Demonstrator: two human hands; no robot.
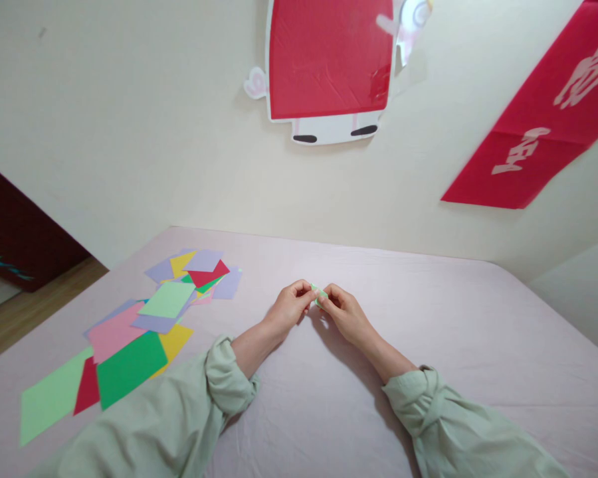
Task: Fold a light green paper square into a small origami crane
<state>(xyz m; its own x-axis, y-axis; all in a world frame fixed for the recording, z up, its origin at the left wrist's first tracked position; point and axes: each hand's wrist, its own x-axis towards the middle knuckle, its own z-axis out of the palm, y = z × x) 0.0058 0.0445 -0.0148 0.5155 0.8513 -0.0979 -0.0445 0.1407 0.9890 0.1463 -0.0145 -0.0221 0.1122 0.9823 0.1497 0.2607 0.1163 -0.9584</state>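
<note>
Between my two hands is a small piece of light green paper (319,295), apparently folded; most of it is hidden by fingers. My left hand (290,307) pinches its left side between thumb and fingertips. From the right, my right hand (346,312) grips the other side with thumb and index finger. Both hands are close together, just above the pale pink cloth (299,425) that covers the table. The paper's exact shape is too small to make out.
Coloured paper sheets lie spread on the left of the table: a dark green sheet (132,368), a pink sheet (118,332), a light green sheet (54,395) and several others, overlapping. Behind the table rises a wall (204,166) with a red cutout (331,60) and a red banner (533,133).
</note>
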